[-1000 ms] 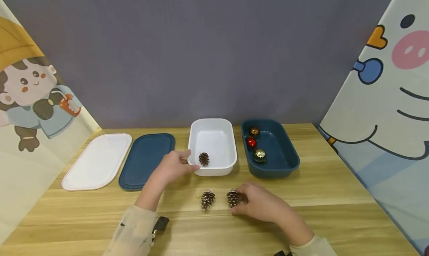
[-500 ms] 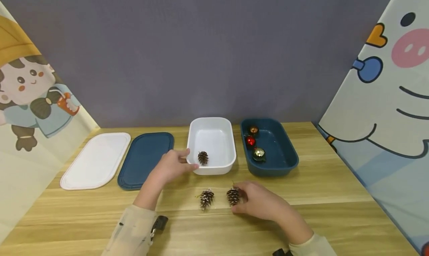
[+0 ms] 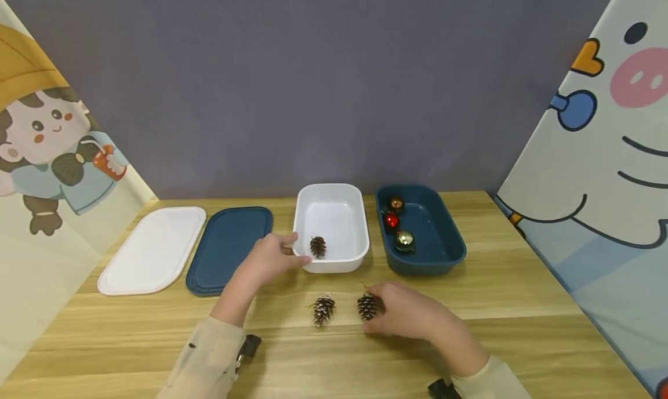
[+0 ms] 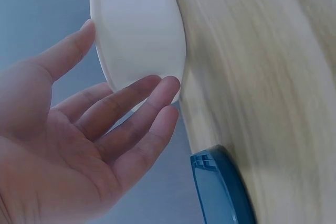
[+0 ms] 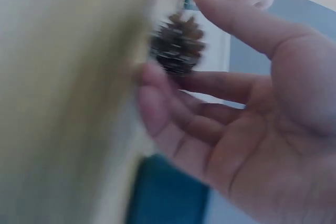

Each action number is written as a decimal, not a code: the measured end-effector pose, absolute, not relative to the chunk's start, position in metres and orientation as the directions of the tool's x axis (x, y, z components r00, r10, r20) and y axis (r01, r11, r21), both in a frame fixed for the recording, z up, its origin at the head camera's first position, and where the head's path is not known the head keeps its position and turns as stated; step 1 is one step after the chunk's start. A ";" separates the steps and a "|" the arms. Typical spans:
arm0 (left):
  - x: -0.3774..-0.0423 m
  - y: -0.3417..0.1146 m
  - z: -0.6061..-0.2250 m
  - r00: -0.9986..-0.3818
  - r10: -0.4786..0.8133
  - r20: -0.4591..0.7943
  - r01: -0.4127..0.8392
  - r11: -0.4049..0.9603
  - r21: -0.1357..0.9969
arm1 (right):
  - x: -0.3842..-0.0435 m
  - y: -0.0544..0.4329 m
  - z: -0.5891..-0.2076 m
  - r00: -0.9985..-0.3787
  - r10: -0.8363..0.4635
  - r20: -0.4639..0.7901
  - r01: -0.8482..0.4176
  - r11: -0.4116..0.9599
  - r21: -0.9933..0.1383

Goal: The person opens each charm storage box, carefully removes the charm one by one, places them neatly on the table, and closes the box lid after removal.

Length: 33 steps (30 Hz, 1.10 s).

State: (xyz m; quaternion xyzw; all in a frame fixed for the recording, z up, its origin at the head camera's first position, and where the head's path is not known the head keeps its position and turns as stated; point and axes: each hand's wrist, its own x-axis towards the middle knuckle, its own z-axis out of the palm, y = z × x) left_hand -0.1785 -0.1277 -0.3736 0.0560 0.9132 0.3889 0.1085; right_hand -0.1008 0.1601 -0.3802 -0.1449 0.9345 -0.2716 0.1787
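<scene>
My left hand (image 3: 269, 258) touches the near left corner of the white box (image 3: 334, 267), its thumb and fingers spread along the outside. The left wrist view shows these fingers loosely extended against the white box wall (image 4: 139, 24). One brown pinecone (image 3: 318, 247) lies in that box. Nearer to me, my right hand (image 3: 402, 311) holds a white-tipped pinecone (image 3: 367, 307) low over the table. In the right wrist view the curled fingers touch this pinecone (image 5: 178, 45), while the thumb looks slightly apart from it. Another pinecone (image 3: 323, 310) with a gold string lies left of it.
Right of the white box stands a dark blue box (image 3: 428, 268) with orange, red and gold-green baubles along its left side. A white lid (image 3: 151, 251) and a blue lid (image 3: 229, 251) lie flat at the left. A grey wall (image 3: 334, 86) rises behind.
The pinecone at my right hand has shifted slightly right, deeper between thumb and fingers, and its gold string has come into sight. My left hand stays at the white box.
</scene>
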 end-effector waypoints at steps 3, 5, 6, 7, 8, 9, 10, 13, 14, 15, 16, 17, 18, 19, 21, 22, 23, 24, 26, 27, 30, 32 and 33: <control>-0.180 -0.127 -0.372 -0.971 0.184 -0.155 0.020 0.703 0.711 | -0.107 0.160 -0.358 -0.879 -0.359 -0.312 -0.162 0.843 -0.514; -0.180 -0.127 -0.371 -0.970 0.181 -0.159 0.018 0.711 0.703 | -0.116 0.160 -0.340 -0.872 -0.369 -0.322 -0.175 0.849 -0.499; -0.181 -0.126 -0.370 -0.970 0.182 -0.160 0.019 0.714 0.700 | -0.122 0.159 -0.330 -0.874 -0.373 -0.312 -0.191 0.853 -0.485; -0.181 -0.126 -0.369 -0.970 0.182 -0.160 0.019 0.717 0.697 | -0.130 0.158 -0.321 -0.872 -0.390 -0.296 -0.218 0.851 -0.478; -0.181 -0.126 -0.369 -0.970 0.182 -0.160 0.020 0.718 0.696 | -0.139 0.157 -0.312 -0.869 -0.409 -0.279 -0.246 0.846 -0.473; -0.181 -0.125 -0.368 -0.970 0.182 -0.161 0.019 0.718 0.696 | -0.149 0.154 -0.305 -0.865 -0.430 -0.259 -0.274 0.837 -0.475; -0.181 -0.125 -0.368 -0.970 0.182 -0.162 0.019 0.719 0.695 | -0.159 0.152 -0.299 -0.859 -0.454 -0.237 -0.306 0.826 -0.473; -0.182 -0.124 -0.368 -0.970 0.184 -0.162 0.021 0.723 0.691 | -0.190 0.140 -0.292 -0.844 -0.500 -0.195 -0.363 0.800 -0.479; -0.182 -0.124 -0.368 -0.969 0.183 -0.165 0.020 0.726 0.688 | -0.201 0.136 -0.294 -0.843 -0.504 -0.190 -0.364 0.793 -0.489; -0.181 -0.124 -0.368 -0.969 0.182 -0.168 0.018 0.728 0.685 | -0.210 0.132 -0.297 -0.842 -0.506 -0.186 -0.362 0.786 -0.500; -0.181 -0.124 -0.368 -0.969 0.180 -0.169 0.016 0.730 0.683 | -0.219 0.128 -0.302 -0.844 -0.503 -0.186 -0.353 0.782 -0.513; -0.181 -0.124 -0.369 -0.969 0.179 -0.172 0.014 0.732 0.681 | -0.226 0.124 -0.308 -0.847 -0.498 -0.187 -0.341 0.779 -0.526; -0.180 -0.124 -0.369 -0.968 0.178 -0.175 0.012 0.734 0.679 | -0.231 0.120 -0.314 -0.851 -0.489 -0.191 -0.324 0.776 -0.541; -0.180 -0.124 -0.370 -0.968 0.179 -0.177 0.011 0.735 0.678 | -0.236 0.117 -0.322 -0.851 -0.487 -0.195 -0.315 0.772 -0.552; -0.180 -0.125 -0.371 -0.967 0.180 -0.178 0.011 0.733 0.680 | -0.241 0.112 -0.336 -0.846 -0.494 -0.202 -0.306 0.758 -0.577; -0.179 -0.125 -0.372 -0.968 0.181 -0.176 0.013 0.734 0.679 | -0.241 0.109 -0.341 -0.840 -0.502 -0.207 -0.306 0.752 -0.584; -0.179 -0.125 -0.371 -0.967 0.183 -0.176 0.015 0.733 0.680 | -0.241 0.107 -0.346 -0.831 -0.515 -0.211 -0.314 0.747 -0.587; -0.179 -0.125 -0.371 -0.968 0.184 -0.173 0.018 0.732 0.681 | -0.239 0.105 -0.351 -0.821 -0.530 -0.214 -0.326 0.742 -0.586; -0.179 -0.125 -0.371 -0.968 0.186 -0.168 0.021 0.730 0.683 | -0.237 0.101 -0.358 -0.803 -0.559 -0.206 -0.361 0.731 -0.579; -0.180 -0.125 -0.370 -0.968 0.187 -0.165 0.024 0.729 0.684 | -0.237 0.099 -0.361 -0.798 -0.569 -0.199 -0.377 0.729 -0.572; -0.181 -0.126 -0.371 -0.969 0.190 -0.155 0.032 0.726 0.686 | -0.238 0.094 -0.369 -0.791 -0.586 -0.178 -0.418 0.729 -0.542; -0.182 -0.126 -0.371 -0.970 0.189 -0.151 0.035 0.729 0.684 | -0.240 0.090 -0.374 -0.790 -0.589 -0.170 -0.440 0.738 -0.512; -0.182 -0.126 -0.371 -0.970 0.190 -0.149 0.038 0.730 0.683 | -0.241 0.089 -0.376 -0.791 -0.588 -0.170 -0.446 0.743 -0.499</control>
